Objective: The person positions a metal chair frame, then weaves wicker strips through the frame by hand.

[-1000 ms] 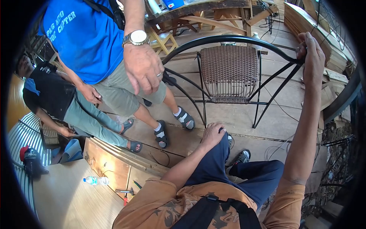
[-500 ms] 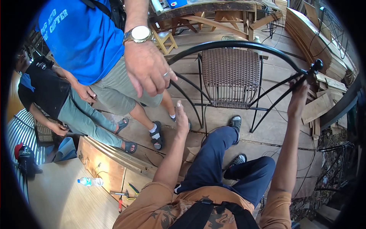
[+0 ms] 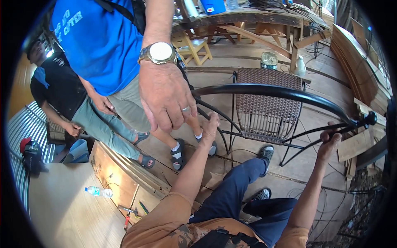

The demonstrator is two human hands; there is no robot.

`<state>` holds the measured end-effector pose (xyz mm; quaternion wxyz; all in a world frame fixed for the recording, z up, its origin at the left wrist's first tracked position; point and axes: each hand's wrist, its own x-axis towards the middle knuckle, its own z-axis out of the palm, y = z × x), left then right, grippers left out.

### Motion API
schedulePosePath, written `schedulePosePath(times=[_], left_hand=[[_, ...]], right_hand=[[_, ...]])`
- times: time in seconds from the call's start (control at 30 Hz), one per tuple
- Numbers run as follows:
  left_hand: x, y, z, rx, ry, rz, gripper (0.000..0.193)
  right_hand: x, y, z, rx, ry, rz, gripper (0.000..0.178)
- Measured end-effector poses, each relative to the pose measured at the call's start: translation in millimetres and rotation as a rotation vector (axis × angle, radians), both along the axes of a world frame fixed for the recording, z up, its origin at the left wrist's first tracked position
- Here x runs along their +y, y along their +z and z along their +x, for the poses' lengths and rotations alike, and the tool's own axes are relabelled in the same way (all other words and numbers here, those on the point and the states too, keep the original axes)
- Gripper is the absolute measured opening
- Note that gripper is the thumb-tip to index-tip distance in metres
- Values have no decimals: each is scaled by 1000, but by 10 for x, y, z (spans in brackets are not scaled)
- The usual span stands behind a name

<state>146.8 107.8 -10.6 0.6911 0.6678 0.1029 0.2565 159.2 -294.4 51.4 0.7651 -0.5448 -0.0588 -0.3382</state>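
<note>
A curved black metal tube frame (image 3: 273,90) with thinner rods is held up in front of me. My right hand (image 3: 329,140) is closed around the rods at its right end, close to a round black knob (image 3: 371,119). My left hand (image 3: 211,126) is at the lower rods on the left side; its fingers look curled on them, though partly hard to make out. Beyond the frame stands a brown woven chair (image 3: 269,105) with black legs, partly covered by the arch. A co-worker's hand (image 3: 167,99) with a watch and ring hangs by the frame's left end.
A second person in a black shirt (image 3: 51,82) is at the far left. Near left, a wooden panel (image 3: 66,202) bears a water bottle (image 3: 98,191); a hammer (image 3: 128,210) lies beside it. A workbench (image 3: 248,18) stands at the back, stacked boards (image 3: 351,58) at right.
The frame sits lower in the picture, and the view has shifted. My left hand has gone from stretched fingers apart from the frame to its left rods. My right hand still grips the right end.
</note>
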Motion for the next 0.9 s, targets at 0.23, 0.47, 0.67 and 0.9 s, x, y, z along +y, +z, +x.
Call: schedulePosePath(times=[0.23,0.47,0.67,0.9], left_hand=[[-65,40,79,29,0,-173,33],[-77,32,72,11,49,-248,32],[-139,79,66,-17,59,-275,34],[-104,96,37,-3,80,-233,36]], right_hand=[[8,-38,37,66,-56,-61,48],[-18,-93,10,55,-17,-73,46],[-25,-141,38,43,-23,-92,48],[17,-112,-2,-3,33,-26,57]])
